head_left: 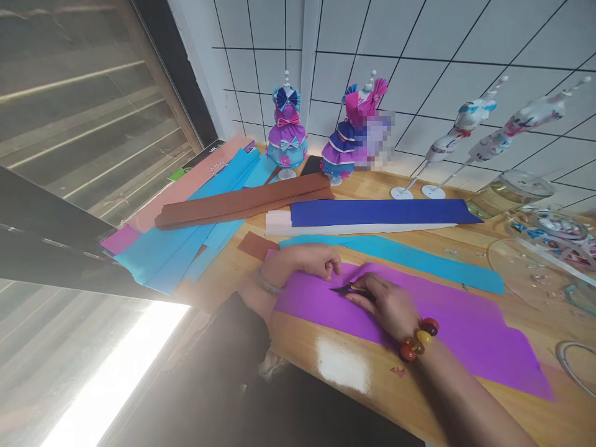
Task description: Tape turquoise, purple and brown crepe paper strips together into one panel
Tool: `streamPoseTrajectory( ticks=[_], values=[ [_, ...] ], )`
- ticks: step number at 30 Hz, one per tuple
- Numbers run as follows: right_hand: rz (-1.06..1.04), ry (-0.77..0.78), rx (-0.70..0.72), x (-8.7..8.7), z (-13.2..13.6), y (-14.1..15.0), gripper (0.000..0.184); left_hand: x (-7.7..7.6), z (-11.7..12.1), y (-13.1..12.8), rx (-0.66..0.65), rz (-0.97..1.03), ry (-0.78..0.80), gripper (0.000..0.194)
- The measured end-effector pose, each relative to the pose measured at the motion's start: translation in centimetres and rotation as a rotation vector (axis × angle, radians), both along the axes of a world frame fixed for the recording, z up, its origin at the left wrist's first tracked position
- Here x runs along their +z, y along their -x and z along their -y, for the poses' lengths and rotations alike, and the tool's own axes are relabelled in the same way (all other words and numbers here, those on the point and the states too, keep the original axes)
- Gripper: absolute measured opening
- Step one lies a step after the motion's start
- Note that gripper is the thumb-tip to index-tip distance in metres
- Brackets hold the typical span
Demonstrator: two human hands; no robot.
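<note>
A wide sheet of purple crepe paper (465, 329) lies along the front of the wooden table, under both hands. My right hand (384, 301) is closed around a small pair of dark scissors (344, 290), whose pointed blades aim left, just above the purple sheet. At the sheet's upper edge is my left hand (319, 261), its fingers curled downward. Whatever may be between those fingers is hidden. Behind my hands stretches a strip of light blue paper (419, 256), and a small brown piece (257, 246) lies by my left forearm.
Brown (242, 202), dark blue (382, 212) and light blue (186, 236) paper strips lie farther back. Two dressed miniature mannequins (287, 133) and two slimmer, leaning ones (479, 115) stand by the tiled wall. A glass jar (512, 192) and a clear round tray (516, 273) are on the right.
</note>
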State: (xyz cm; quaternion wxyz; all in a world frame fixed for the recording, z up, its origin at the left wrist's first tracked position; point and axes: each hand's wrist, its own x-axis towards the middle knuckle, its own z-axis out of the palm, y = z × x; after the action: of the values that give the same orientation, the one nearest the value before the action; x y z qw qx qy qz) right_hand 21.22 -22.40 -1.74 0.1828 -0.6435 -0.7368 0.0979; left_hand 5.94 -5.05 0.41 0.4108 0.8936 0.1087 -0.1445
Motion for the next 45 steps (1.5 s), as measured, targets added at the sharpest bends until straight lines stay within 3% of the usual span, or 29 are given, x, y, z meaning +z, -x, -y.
streamPoseTrajectory(
  ticks=[12,21,31,45],
  values=[
    [-0.010,-0.023,0.008,0.1,-0.2,0.3,0.030,1.2,0.4,0.4,0.003,0.017,-0.005,0.031],
    [-0.019,0.005,-0.018,0.2,0.3,0.3,0.031,0.2,0.0,0.1,0.005,0.017,0.002,0.034],
    [0.015,-0.014,-0.006,0.4,-0.4,1.2,0.031,1.1,0.2,0.4,-0.042,0.025,-0.021,0.037],
    [0.009,-0.037,-0.003,-0.2,-0.5,1.1,0.030,1.0,0.1,0.4,-0.008,0.003,0.019,0.037]
  ],
)
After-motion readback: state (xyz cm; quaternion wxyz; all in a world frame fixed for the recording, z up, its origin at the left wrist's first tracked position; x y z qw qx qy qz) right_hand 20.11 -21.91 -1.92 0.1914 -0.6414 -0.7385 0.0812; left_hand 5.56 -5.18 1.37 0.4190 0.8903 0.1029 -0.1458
